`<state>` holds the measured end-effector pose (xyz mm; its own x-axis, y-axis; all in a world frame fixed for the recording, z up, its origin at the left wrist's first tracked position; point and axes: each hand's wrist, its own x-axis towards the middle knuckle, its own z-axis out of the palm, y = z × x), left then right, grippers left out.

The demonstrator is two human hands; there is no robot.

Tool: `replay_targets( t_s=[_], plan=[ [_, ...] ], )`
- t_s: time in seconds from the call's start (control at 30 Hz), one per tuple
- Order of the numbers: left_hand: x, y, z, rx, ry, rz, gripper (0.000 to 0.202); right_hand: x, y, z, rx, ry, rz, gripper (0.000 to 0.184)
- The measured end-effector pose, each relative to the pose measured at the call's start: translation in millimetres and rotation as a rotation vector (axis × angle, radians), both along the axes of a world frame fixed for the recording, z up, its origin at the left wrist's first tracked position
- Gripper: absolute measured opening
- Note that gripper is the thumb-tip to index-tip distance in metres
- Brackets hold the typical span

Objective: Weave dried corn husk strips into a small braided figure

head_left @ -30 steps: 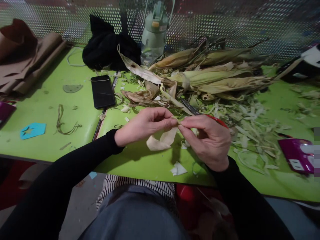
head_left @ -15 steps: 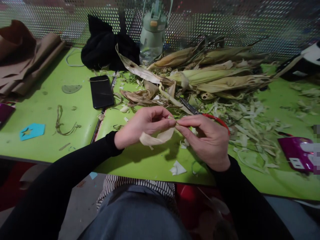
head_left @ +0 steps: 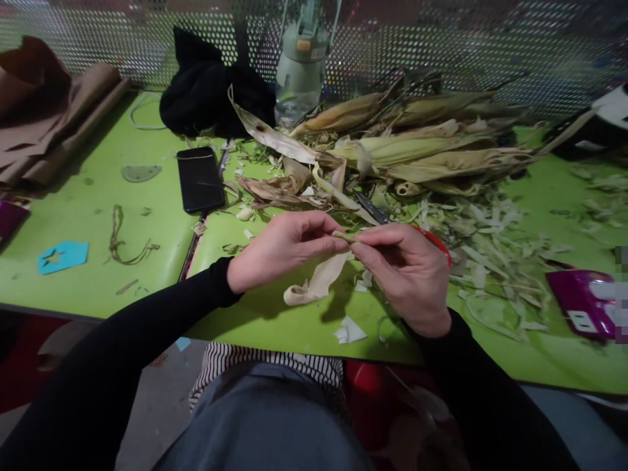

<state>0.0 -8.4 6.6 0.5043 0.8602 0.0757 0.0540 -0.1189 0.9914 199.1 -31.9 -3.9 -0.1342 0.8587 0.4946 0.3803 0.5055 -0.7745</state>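
Between my fingertips is a strip of dried corn husk [head_left: 321,278], its top twisted or rolled narrow and its loose pale end curling down over the table. My left hand [head_left: 289,247] pinches one side of the narrow part between thumb and fingers. From the other side, my right hand [head_left: 409,271] pinches the same narrow part. Just behind my right hand lie scissors [head_left: 371,208] with red handles, partly hidden by that hand. A heap of dry corn husks [head_left: 417,154] spreads beyond both hands.
A black phone [head_left: 200,180] lies left of the husks, with a black cloth bundle [head_left: 216,95] and a water bottle [head_left: 300,72] behind. Husk scraps [head_left: 495,242] cover the right side. Brown paper [head_left: 63,124] is at far left, a purple object [head_left: 583,304] at right.
The husk's loose end has swung downward and slightly right, uncurling somewhat. A greenish narrow piece now shows between my fingertips, which have parted slightly.
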Motion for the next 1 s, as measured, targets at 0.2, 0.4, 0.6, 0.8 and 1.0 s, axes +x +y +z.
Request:
replay_targets(
  t_s=[0.2, 0.4, 0.6, 0.8, 1.0],
  plan=[
    [-2.6, -1.1, 9.0, -0.128, 0.008, -0.032, 0.031, 1.9, 1.3, -3.1, 0.180, -0.120, 0.039, 0.022],
    [-2.8, -2.3, 14.3, -0.229, -0.008, -0.018, 0.032, 2.2, 0.8, -1.6, 0.272, -0.192, 0.073, 0.025],
    [-1.4, -0.2, 9.0, -0.206, -0.041, -0.034, 0.035, 1.2, -0.5, -3.6, 0.290, -0.200, 0.031, 0.024],
    [-4.6, -0.1, 4.8, 0.087, 0.137, -0.006, 0.017, -2.0, -4.7, 1.3, 0.169, -0.292, 0.009, 0.024],
    [-6.3, -0.4, 12.6, -0.055, 0.172, -0.058, 0.024, -4.2, -5.3, 0.2, 0.335, -0.304, 0.015, 0.028]
  ],
)
